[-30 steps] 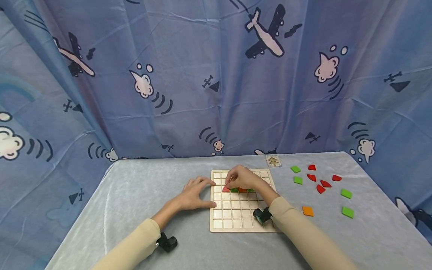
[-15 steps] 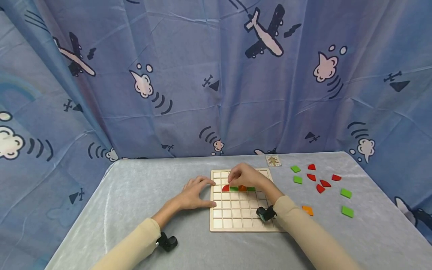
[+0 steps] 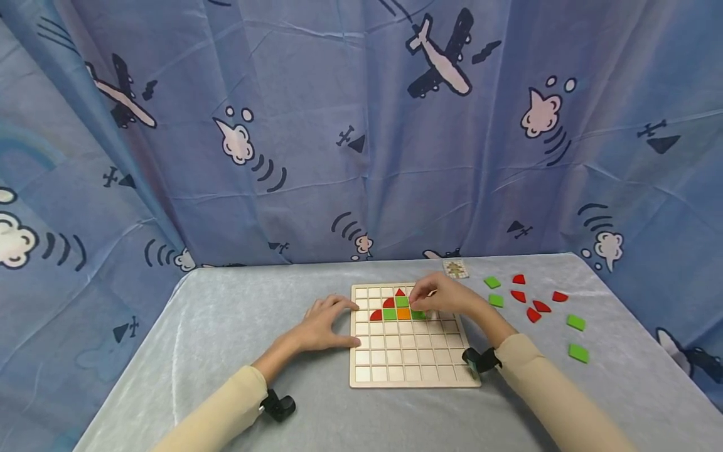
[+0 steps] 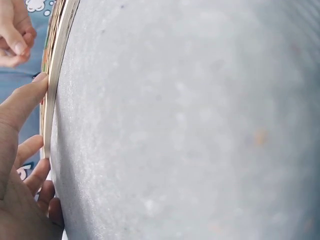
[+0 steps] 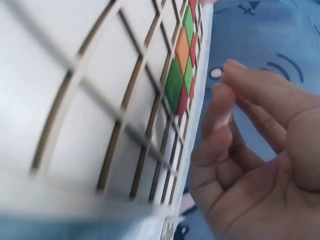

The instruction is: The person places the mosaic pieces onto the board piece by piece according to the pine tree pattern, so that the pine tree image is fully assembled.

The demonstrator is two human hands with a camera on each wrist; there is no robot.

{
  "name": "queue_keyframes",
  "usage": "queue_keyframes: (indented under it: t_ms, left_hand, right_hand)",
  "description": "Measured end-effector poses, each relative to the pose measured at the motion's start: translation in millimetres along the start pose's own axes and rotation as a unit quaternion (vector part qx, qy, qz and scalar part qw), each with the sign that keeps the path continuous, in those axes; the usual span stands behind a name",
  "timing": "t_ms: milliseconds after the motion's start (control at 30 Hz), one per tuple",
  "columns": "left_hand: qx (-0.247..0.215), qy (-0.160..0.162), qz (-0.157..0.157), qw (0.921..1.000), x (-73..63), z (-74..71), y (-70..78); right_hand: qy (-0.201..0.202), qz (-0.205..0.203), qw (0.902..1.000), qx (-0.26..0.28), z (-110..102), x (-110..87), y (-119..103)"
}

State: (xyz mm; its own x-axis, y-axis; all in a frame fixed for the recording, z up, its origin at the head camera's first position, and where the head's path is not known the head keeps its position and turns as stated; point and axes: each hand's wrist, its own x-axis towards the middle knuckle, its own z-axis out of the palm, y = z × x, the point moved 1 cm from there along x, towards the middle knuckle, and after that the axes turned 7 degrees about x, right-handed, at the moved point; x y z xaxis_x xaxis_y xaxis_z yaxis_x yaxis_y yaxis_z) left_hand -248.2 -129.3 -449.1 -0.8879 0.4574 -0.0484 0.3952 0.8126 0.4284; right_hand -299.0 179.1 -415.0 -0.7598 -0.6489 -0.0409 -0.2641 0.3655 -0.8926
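A pale wooden grid board [image 3: 395,361] lies on the table. Set in its cells are a red triangle [image 3: 400,292], red quarter-round pieces [image 3: 376,315], green square tiles [image 3: 390,313] and an orange square tile [image 3: 403,313]. My left hand [image 3: 324,326] rests against the board's left edge, thumb and fingers spread, as the left wrist view also shows. Above the board's upper right part hovers my right hand [image 3: 446,295], covering some cells. In the right wrist view, its fingers [image 5: 220,107] are loosely bent beside the thumb, with no piece visible between them.
Right of the board lie several loose red quarter-round pieces [image 3: 541,306] and green tiles [image 3: 577,353] on the grey cloth [image 3: 271,282]. A small pattern card [image 3: 455,269] sits behind the board. A blue printed curtain [image 3: 316,157] hangs at the back.
My right hand has moved right across the board, uncovering the red triangle, a red quarter-round piece and a green tile. The right sleeve now covers the loose orange tile's place. My left hand stays put.
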Motion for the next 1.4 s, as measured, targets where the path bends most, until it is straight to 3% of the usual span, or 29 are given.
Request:
queue_keyframes:
  t_ms: [200, 467, 900, 1200, 1400]
  left_hand:
    - [0.002, 0.006, -0.001, 1.0, -1.2, -0.2, -1.8]
    - [0.001, 0.007, 0.002, 1.0, -0.8, -0.1, -1.9]
    - [-0.001, 0.004, 0.005, 1.0, -0.1, -0.6, -1.3]
    - [-0.005, 0.003, 0.006, 1.0, 0.2, -0.8, 0.1]
    - [-0.003, 0.0, 0.003, 1.0, 0.8, -0.3, -0.2]
  right_hand:
    - [0.026, 0.023, 0.9994, -0.01, -12, -19.2, 6]
    - [0.051, 0.088, 0.9948, 0.005, -33, -51.9, 17]
    - [0.118, 0.159, 0.9786, -0.057, -78, -117.4, 44]
    - [0.151, 0.17, 0.9696, -0.091, -104, -155.0, 68]
    - [0.169, 0.192, 0.9613, -0.104, -111, -164.7, 78]
